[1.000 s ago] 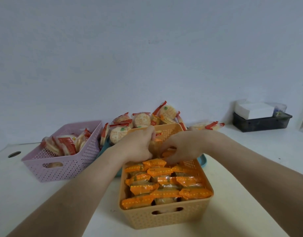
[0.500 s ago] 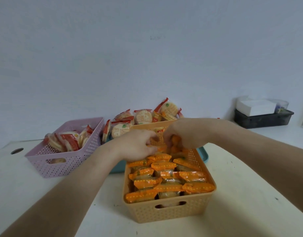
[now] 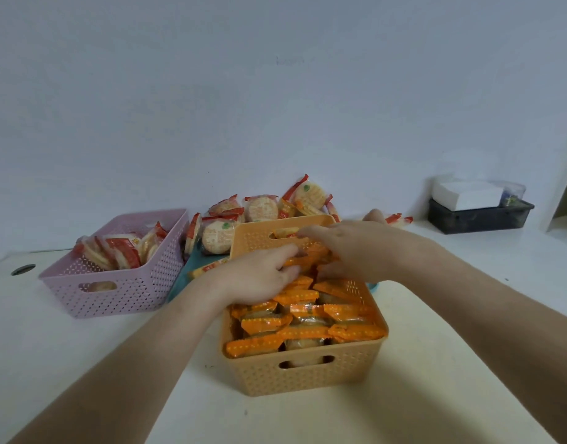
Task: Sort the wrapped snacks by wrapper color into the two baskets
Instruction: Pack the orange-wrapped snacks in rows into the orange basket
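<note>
Orange basket (image 3: 307,376), far end: my left hand (image 3: 259,278) fingers pinch orange-wrapped snacks (image 3: 304,331), my right hand (image 3: 365,248) fingers curl round same bunch. Pink basket (image 3: 122,299) left of it holds red-wrapped snacks (image 3: 122,251).

White counter (image 3: 83,363), small round cable hole (image 3: 23,269) near its far left edge, dark plastic bin (image 3: 477,219) at the far right by the wall, white paper stack (image 3: 468,195) and clear container (image 3: 514,192) in it, plain pale wall (image 3: 275,91), white shelf unit (image 3: 565,187) at the right edge
</note>
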{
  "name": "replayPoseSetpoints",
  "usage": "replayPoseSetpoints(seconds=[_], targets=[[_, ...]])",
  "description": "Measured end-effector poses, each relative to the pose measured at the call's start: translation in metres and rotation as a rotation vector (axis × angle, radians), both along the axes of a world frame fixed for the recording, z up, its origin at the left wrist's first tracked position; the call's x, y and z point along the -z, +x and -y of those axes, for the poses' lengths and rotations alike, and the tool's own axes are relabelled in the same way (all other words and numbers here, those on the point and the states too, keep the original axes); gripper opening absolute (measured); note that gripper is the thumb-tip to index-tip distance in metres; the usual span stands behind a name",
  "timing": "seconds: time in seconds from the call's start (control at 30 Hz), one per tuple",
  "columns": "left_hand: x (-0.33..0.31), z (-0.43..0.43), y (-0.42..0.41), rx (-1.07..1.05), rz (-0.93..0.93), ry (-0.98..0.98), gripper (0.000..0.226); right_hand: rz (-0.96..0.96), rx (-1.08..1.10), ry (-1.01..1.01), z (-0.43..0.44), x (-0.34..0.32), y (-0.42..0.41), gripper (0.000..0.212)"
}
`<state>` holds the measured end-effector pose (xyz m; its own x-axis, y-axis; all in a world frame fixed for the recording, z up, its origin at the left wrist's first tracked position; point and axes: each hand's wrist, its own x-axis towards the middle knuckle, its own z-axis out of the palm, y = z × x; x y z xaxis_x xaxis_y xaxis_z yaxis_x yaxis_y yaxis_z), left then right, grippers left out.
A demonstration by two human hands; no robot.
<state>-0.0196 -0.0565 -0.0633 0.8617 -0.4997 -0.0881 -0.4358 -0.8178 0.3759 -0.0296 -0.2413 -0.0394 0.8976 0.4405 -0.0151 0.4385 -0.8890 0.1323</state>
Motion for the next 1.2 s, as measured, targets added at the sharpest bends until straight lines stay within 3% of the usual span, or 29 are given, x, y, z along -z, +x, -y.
replayPoseSetpoints(seconds=[0.13, 0.27, 0.37, 0.5, 0.67, 0.77, 0.83, 1.0, 1.07, 1.13, 1.2], targets=[[0.003, 0.001, -0.005, -0.069, 0.048, -0.085, 0.044, -0.124, 0.016, -0.052, -0.002, -0.007, -0.004, 0.062], [-0.001, 0.002, -0.01, 0.005, 0.058, 0.037, 0.034, -0.24, 0.02, -0.015, 0.002, -0.015, -0.009, 0.068], [-0.007, 0.002, -0.01, 0.034, 0.1, 0.128, 0.031, -0.293, 0.009, -0.013, 0.001, -0.016, -0.009, 0.055], [0.0, 0.003, -0.009, 0.0, 0.064, 0.007, 0.026, -0.426, 0.027, 0.164, -0.001, -0.017, -0.007, 0.046], [0.009, -0.002, -0.009, -0.076, 0.249, -0.182, 0.026, -0.216, -0.023, 0.212, 0.002, -0.006, -0.002, 0.043], [0.01, -0.005, -0.011, -0.072, 0.318, -0.107, 0.028, -0.142, -0.064, 0.226, 0.008, -0.009, 0.002, 0.025], [0.011, -0.005, -0.013, -0.036, 0.277, -0.043, 0.029, -0.158, -0.073, 0.195, 0.007, -0.01, 0.002, 0.022], [-0.002, 0.0, -0.008, 0.022, 0.064, -0.094, 0.035, -0.141, -0.084, 0.064, 0.001, 0.01, 0.001, 0.033], [-0.004, -0.001, -0.007, 0.045, 0.054, -0.046, 0.036, -0.11, -0.14, 0.212, 0.008, 0.015, -0.001, 0.035], [-0.005, -0.005, -0.007, 0.054, 0.097, -0.018, 0.036, -0.085, -0.152, 0.495, 0.019, 0.013, 0.0, 0.035], [-0.011, -0.008, -0.007, -0.009, 0.18, -0.135, 0.03, -0.017, -0.081, 0.77, 0.032, 0.008, 0.01, 0.033]])
